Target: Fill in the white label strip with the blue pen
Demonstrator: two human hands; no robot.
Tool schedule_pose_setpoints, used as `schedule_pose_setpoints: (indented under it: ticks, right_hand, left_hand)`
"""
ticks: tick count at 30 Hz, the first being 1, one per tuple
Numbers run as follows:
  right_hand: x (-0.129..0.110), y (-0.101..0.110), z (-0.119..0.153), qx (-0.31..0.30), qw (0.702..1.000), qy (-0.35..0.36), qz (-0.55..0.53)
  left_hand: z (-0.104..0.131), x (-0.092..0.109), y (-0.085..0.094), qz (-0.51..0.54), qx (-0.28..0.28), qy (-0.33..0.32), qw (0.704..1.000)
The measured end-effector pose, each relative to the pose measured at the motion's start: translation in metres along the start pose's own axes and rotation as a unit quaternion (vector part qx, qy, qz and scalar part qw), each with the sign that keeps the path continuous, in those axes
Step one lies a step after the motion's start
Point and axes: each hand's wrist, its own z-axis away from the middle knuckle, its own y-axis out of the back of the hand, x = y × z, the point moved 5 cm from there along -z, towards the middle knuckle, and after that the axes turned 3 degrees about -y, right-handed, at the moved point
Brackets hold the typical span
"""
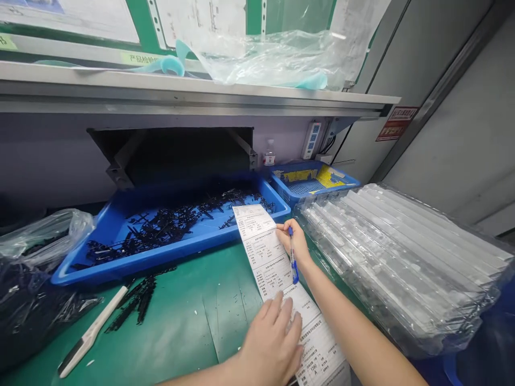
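Pressing flat on a label strip [277,268] near the table's [181,327] front edge, the left hand [273,343] lies open; the right hand [295,241] grips a blue pen [293,257].

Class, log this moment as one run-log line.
left hand: flat on label strip | right hand: holds blue pen, grips strip | blue tray: black parts

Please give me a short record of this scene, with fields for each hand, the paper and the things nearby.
left hand: flat on the label strip, near end
right hand: holds a blue pen at the strip's right edge
strip: lies from the blue tray rim across the green mat
tray: black plastic parts
right side: bagged clear trays
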Motion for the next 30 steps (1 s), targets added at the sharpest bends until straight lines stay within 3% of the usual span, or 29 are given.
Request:
schedule_pose_setpoints:
  ticks: [2,4,7,10,14,18,22,30]
  right_hand:
    - [0.008,0.006,0.000,0.027,0.999,-0.001,0.023]
    - [0.008,0.013,0.001,0.054,0.997,0.005,0.049]
    - [-0.001,0.022,0.011,0.076,0.993,0.025,0.086]
    - [-0.001,0.018,0.033,0.005,0.996,-0.007,0.088]
    - [0.022,0.003,0.067,-0.131,0.975,-0.165,0.074]
    - [0.033,0.004,0.081,-0.087,0.967,-0.182,0.157]
    - [0.035,0.006,0.082,-0.030,0.957,-0.170,0.232]
    - [0.035,0.003,0.081,-0.056,0.939,-0.163,0.296]
  left_hand:
    - [0.003,-0.008,-0.018,0.022,-0.156,0.039,0.987]
    - [0.007,-0.013,-0.030,0.063,-0.268,0.068,0.959]
    - [0.009,-0.017,-0.035,0.104,-0.327,0.096,0.934]
    - [0.008,-0.016,-0.036,0.095,-0.318,0.090,0.939]
    - [0.007,-0.013,-0.039,0.029,-0.259,0.082,0.962]
    - [0.008,-0.011,-0.040,-0.027,-0.188,0.089,0.978]
    - [0.009,-0.008,-0.041,-0.051,-0.164,0.101,0.980]
    - [0.012,-0.001,-0.040,-0.083,-0.169,0.119,0.975]
